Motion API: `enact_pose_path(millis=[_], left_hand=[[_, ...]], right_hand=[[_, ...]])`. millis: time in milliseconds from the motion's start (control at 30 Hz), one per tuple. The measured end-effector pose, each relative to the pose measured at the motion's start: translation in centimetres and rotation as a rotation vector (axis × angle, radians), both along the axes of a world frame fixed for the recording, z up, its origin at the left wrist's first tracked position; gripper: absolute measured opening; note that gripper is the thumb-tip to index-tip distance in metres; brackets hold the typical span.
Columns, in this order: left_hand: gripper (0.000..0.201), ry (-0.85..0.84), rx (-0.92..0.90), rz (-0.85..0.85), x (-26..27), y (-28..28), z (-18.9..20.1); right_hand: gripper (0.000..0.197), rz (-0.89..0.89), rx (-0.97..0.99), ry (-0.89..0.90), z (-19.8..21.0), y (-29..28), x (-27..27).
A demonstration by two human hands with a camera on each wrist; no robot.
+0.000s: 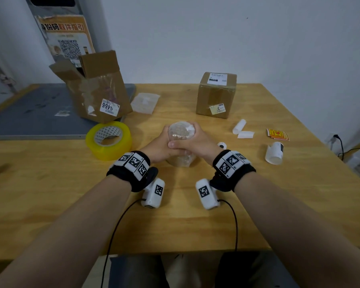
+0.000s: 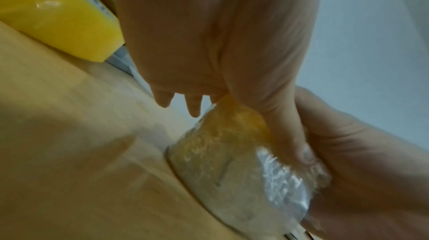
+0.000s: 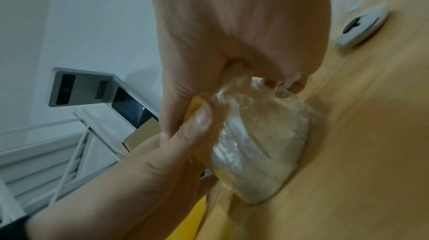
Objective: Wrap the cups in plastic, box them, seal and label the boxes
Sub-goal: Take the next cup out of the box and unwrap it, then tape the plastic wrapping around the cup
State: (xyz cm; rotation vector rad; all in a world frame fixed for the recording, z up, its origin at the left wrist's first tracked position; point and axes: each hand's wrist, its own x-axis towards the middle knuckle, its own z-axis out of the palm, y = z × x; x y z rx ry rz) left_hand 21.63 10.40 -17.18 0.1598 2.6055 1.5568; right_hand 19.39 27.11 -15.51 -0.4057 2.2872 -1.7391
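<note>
A cup wrapped in clear plastic film (image 1: 181, 132) (image 2: 234, 168) (image 3: 260, 154) lies on its side at the middle of the wooden table (image 1: 71, 200). Both my hands curl round it from either side. My left hand (image 1: 161, 145) (image 2: 209, 51) grips its left flank, thumb pressed on the film. My right hand (image 1: 195, 141) (image 3: 234, 38) grips the right flank and pinches bunched film at the cup's end. An open, worn cardboard box (image 1: 96, 86) stands at the back left. A sealed, labelled box (image 1: 216, 94) stands at the back right.
A big yellow tape roll (image 1: 109, 140) (image 2: 55, 18) lies just left of my hands. A flat plastic bag (image 1: 145, 102) lies behind. To the right lie white label rolls (image 1: 239, 126), red-yellow stickers (image 1: 277, 134), another white cup (image 1: 274, 153) and a small white disc (image 1: 222, 145) (image 3: 362, 27).
</note>
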Motion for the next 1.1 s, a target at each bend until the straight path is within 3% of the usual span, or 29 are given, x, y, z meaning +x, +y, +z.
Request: enact_pose_path(millis=[67, 200, 333, 400, 500, 567, 633, 700, 800, 933, 1100], left_hand=[[0.113, -0.042, -0.055, 0.002, 0.4, -0.2, -0.3], [0.059, -0.010, -0.185, 0.039, 2.9, -0.5, 2.0], [0.060, 0.132, -0.421, 0.466, 3.9, -3.6, 2.8], [0.064, -0.031, -0.622, 0.659, 4.4, -5.6, 2.8], [0.063, -0.295, -0.814, 0.650, 5.3, -7.5, 2.6], [0.048, -0.305, -0.897, 0.615, 5.5, -8.4, 2.6], [0.046, -0.238, -0.903, 0.588, 5.2, -9.4, 2.6], [0.049, -0.169, -0.731, 0.550, 5.2, -9.3, 3.5], [0.024, -0.042, -0.190, 0.583, 5.4, -8.0, 5.7], [0.027, -0.037, 0.415, 0.654, 5.2, -6.2, 8.3], [0.042, -0.031, 0.789, 0.527, 3.5, -3.7, 10.8]], right_hand=[[0.085, 0.006, 0.027, 0.001, 0.1, 0.1, -0.1], [0.084, -0.007, 0.069, 0.014, 0.1, 0.1, 0.0], [0.089, -0.005, 0.085, -0.003, 0.1, 0.1, -0.1], [0.092, -0.002, 0.095, -0.010, 0.1, 0.1, -0.2], [0.093, -0.003, 0.096, -0.017, 0.1, 0.1, -0.3], [0.091, 0.002, 0.098, -0.017, 0.1, 0.1, -0.3], [0.091, -0.001, 0.104, -0.020, 0.1, 0.2, -0.3], [0.093, 0.001, 0.115, -0.027, 0.0, 0.2, -0.6], [0.103, -0.001, 0.136, -0.027, 0.2, 0.1, -0.8], [0.099, 0.001, 0.132, -0.030, 0.4, 0.2, -1.0], [0.084, 0.013, 0.159, -0.014, 0.5, 0.6, -1.2]])
